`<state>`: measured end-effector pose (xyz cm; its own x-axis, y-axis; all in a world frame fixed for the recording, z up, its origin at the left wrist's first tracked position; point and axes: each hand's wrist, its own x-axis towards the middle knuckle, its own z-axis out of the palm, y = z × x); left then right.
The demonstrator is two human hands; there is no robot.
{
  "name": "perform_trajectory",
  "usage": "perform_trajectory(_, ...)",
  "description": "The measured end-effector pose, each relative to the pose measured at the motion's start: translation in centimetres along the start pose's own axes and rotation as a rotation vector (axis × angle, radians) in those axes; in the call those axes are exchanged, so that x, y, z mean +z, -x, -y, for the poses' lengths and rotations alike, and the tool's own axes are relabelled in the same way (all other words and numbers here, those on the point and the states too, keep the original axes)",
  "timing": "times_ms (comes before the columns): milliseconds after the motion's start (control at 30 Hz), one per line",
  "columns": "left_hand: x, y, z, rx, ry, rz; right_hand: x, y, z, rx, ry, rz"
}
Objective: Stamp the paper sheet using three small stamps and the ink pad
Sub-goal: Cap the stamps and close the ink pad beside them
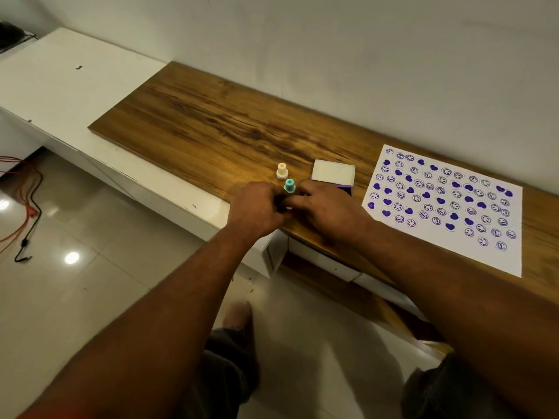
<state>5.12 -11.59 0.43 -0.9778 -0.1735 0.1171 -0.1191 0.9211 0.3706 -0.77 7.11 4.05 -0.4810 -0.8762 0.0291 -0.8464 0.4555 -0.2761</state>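
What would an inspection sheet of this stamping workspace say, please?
Surface: wooden tabletop, streaked grain, set against the wall.
Job's things: paper sheet at right, covered with purple hearts and smiley prints; cream stamp and teal stamp upright beside the ink pad; third stamp not clearly seen.
Clutter: nothing seen.
Hands: left hand and right hand meet near the front edge over a small dark item; each grip is hidden.
Cables: red and black cables on the floor, left.
Surroundings: white wall, white cabinet, glossy tiled floor.

Head-worn camera faces forward and down onto the wooden counter [211, 116].
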Motion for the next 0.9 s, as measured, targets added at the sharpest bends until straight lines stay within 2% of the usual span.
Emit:
perform_trajectory(167, 0.0, -0.1, -0.1, -0.021, 0.008, 0.008, 0.0, 0.0, -0.3, -0.015, 0.024, 0.000)
perform_trajectory(433, 0.5, -0.2, 0.0, -0.046, 0.059, -0.010, -0.4, -0.7, -1.3, 0.173, -0.138, -0.031)
perform_trajectory(900, 0.8, -0.4, 0.3, -0.033, 0.096, 0.001, 0.2, -0.8, -0.6, 0.170, -0.098, -0.020)
